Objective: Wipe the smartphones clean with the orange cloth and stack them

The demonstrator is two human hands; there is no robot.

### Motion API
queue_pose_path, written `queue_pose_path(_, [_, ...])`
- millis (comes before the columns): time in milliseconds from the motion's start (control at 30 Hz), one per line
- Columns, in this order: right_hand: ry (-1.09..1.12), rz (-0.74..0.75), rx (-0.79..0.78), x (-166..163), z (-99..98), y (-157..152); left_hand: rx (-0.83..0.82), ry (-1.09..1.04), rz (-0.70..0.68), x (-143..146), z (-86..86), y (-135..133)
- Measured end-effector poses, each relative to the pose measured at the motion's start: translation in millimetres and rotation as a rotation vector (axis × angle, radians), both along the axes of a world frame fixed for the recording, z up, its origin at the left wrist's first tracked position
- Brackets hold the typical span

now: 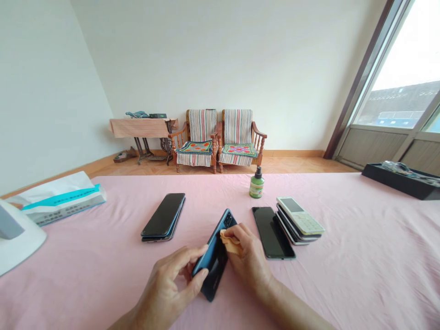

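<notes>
My left hand (pixel 175 279) grips a dark blue smartphone (pixel 215 263) by its lower left edge, thumb and fingers on either side. The phone is tilted up on its edge, its glossy back and camera lenses facing right. In my right hand (pixel 249 261) is a bunched yellow-orange cloth (pixel 231 243), pressed against the phone's back near the cameras. A black phone (pixel 273 233) lies screen up just right of that hand. Beside it rises a stack of phones with a white keypad phone (pixel 300 215) on top. Left of my hands, two stacked phones (pixel 164 215) lie flat.
A green spray bottle (pixel 256 184) stands beyond the phones on the pink tablecloth (pixel 213 188). A black box (pixel 398 178) with wrapped items sits at the far right. A tissue pack (pixel 65 199) and a white device (pixel 17 238) are on the left. Two wooden chairs (pixel 237 133) stand behind.
</notes>
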State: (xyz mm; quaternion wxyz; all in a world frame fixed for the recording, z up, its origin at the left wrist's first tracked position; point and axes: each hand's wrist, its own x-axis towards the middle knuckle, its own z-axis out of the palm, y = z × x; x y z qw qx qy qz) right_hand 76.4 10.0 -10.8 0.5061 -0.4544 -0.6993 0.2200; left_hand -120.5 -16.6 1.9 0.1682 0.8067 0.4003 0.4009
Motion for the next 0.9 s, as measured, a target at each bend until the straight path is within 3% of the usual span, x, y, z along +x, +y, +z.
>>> queue_pose_path(133, [0.010,0.159,0.036,-8.8,3.9,-11.6,-0.028,-0.005,-0.002,0.7,1.2,0.7])
queue_pose_path(367, [0.081,-0.253,-0.101,27.0,7.6,22.7,0.247,0.151,0.004,-9.5,17.5,5.1])
queue_pose_path(533, [-0.012,-0.240,-0.154,36.4,5.8,32.3,0.226,0.175,-0.071,-14.7,17.6,5.5])
queue_pose_path(900, [-0.227,-0.206,-0.148,40.2,15.3,34.6,0.271,0.154,-0.042,-12.2,22.5,6.7])
